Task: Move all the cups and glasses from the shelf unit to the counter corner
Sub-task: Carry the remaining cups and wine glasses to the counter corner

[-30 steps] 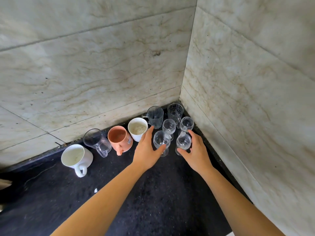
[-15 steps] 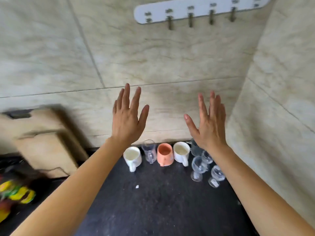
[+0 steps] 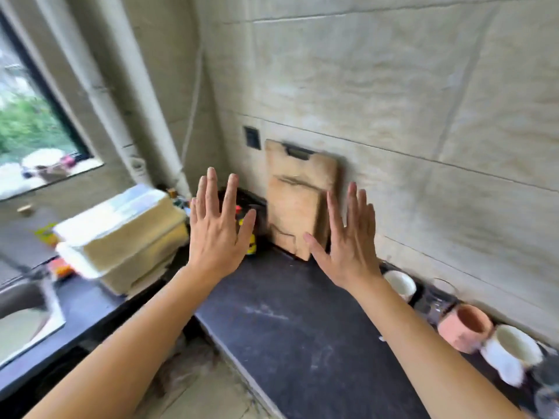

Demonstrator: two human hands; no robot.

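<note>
Both of my hands are raised in front of me with fingers spread and nothing in them: my left hand and my right hand. Along the wall at the lower right stand a white mug, a clear glass, an orange-pink cup and another white mug. More glassware blurs at the right edge. All sit on the dark counter, well to the right of my hands. The shelf unit is not in sight.
Two wooden cutting boards lean on the tiled wall behind my hands. Stacked white foam boxes sit at left, a sink at far left under a window. Small colourful items lie between the boxes and boards.
My view has swung left, away from the counter corner. The cups have slid to the lower right edge. Both hands, which let go of the stemmed glasses a second ago, stay raised and spread.
</note>
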